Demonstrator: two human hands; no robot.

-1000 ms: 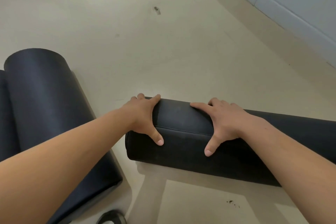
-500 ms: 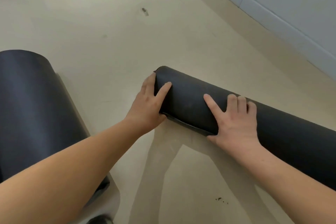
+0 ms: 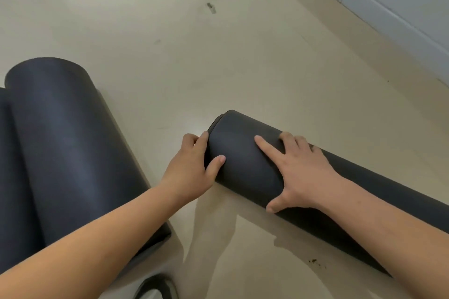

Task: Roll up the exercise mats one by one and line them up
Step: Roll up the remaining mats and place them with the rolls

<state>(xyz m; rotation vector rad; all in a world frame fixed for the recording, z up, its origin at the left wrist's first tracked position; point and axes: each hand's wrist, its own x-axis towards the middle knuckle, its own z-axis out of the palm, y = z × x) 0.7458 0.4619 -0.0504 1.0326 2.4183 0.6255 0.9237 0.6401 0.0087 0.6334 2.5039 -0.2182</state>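
A dark grey rolled mat (image 3: 243, 155) lies on the beige floor, running diagonally from centre to lower right. My left hand (image 3: 189, 170) grips its near-left end, thumb on the curved surface and fingers wrapped onto the end face. My right hand (image 3: 301, 172) lies spread over the top of the roll a little further along, with the index finger stretched out and the thumb down the near side. A second rolled mat (image 3: 68, 148), thicker, lies at the left, partly hidden by my left forearm. The edge of a third rolled mat (image 3: 6, 177) shows beside it.
A pale wall with a skirting strip (image 3: 401, 7) runs along the top right. Open beige floor (image 3: 194, 56) stretches ahead. A dark rounded object (image 3: 158, 289) sits at the bottom edge, and small crumbs (image 3: 315, 262) lie on the floor lower right.
The roll has swung from lying crosswise to pointing diagonally away. My left hand moved from the top of the roll to its end; my right hand stayed on top.
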